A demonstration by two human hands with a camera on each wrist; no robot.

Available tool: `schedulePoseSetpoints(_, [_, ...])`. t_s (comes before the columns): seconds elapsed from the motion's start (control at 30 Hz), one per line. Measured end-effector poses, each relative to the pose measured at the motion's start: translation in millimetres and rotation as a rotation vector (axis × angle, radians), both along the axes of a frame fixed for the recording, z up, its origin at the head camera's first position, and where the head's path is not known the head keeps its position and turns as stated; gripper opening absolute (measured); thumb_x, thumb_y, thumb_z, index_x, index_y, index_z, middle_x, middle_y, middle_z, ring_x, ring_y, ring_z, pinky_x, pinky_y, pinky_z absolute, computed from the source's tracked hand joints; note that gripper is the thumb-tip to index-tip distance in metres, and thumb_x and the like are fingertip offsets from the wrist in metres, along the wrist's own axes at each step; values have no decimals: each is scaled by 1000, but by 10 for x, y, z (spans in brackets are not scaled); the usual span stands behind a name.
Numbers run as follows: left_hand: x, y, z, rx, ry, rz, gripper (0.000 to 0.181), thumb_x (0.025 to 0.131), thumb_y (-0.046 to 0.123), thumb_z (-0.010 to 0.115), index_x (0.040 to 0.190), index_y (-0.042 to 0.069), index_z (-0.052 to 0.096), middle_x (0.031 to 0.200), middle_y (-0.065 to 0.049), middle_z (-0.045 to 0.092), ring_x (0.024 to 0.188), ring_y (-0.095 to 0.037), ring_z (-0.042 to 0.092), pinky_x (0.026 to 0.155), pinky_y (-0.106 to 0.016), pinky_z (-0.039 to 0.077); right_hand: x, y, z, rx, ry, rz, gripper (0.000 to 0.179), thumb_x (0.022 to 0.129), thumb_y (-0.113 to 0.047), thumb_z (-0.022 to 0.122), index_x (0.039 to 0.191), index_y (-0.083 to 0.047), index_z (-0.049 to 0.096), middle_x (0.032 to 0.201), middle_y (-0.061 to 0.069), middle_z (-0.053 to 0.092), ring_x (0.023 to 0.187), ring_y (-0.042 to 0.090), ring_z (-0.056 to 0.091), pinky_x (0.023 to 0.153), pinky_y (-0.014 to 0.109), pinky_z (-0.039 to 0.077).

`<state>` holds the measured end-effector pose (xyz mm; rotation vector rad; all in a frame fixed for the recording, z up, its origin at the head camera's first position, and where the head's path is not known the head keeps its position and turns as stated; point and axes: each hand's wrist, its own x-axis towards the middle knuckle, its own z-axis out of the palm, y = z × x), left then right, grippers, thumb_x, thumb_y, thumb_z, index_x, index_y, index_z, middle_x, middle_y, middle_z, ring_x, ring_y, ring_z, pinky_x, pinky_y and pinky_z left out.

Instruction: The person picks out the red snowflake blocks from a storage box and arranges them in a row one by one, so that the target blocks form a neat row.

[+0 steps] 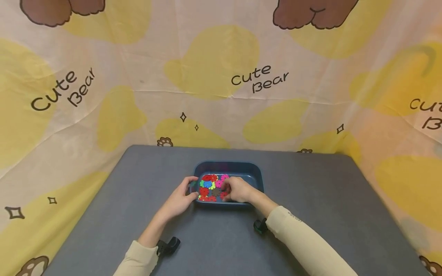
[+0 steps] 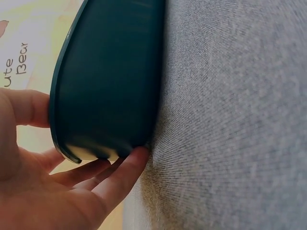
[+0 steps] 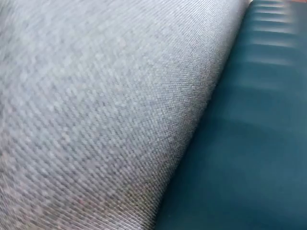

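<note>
A dark blue plastic tray point(image 1: 256, 179) stands on the table in the head view. Flat, snowflake-shaped plastic discs point(image 1: 204, 191) in red, pink, green, blue, yellow and brown lie in its left half. My left hand point(image 1: 179, 197) grips the tray's left end. In the left wrist view, the fingers point(image 2: 122, 177) curve around the tray's outer wall point(image 2: 110, 72). My right hand point(image 1: 238, 189) reaches inside the tray, its bent fingertips down among the discs; I cannot tell whether they pinch one. Only the tray's outer side point(image 3: 249, 167) and tabletop show in the right wrist view, the hand out of frame.
A grey cloth-covered table point(image 1: 221, 245) lies under the tray and both forearms. Behind it and at its sides hangs a yellow and cream printed curtain point(image 1: 214, 61). Black wrist devices, one point(image 1: 168, 246) on the left and one point(image 1: 260, 226) on the right, sit at the cuffs.
</note>
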<state>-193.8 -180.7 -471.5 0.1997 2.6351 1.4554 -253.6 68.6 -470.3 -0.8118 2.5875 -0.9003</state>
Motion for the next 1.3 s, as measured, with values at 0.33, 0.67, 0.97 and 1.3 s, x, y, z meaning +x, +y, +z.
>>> schedulePoseSetpoints(0.33, [-3,-8,-26,8,2,2,50,99,15,58,146,12,41,151,-21,43,138,-43,43,109,-64,36,6,-1,-4,26,-12,-19,24,80,-13,87,94,-8,68,79,-1,58,74,16,54,73,34,50])
schedulePoseSetpoints(0.67, [3,5,-3,7,-5,-1,50,99,15,58,146,11,41,153,-21,41,142,-42,38,111,-65,32,28,2,-21,0,5,-26,22,82,-7,84,93,-9,64,75,-1,56,69,15,53,68,32,48])
schedulePoseSetpoints(0.97, [-10,-6,-1,9,-2,-12,51,99,16,59,147,11,40,153,-21,40,143,-42,37,112,-65,31,25,9,21,9,68,-41,21,83,-8,83,95,-12,66,74,-4,57,68,13,54,71,34,49])
schedulePoseSetpoints(1.3, [9,-18,-10,18,-2,-22,51,100,16,58,148,11,40,155,-21,38,145,-42,35,113,-65,30,47,55,89,-52,61,-72,19,85,-10,82,97,-13,68,77,-2,57,72,15,54,69,32,48])
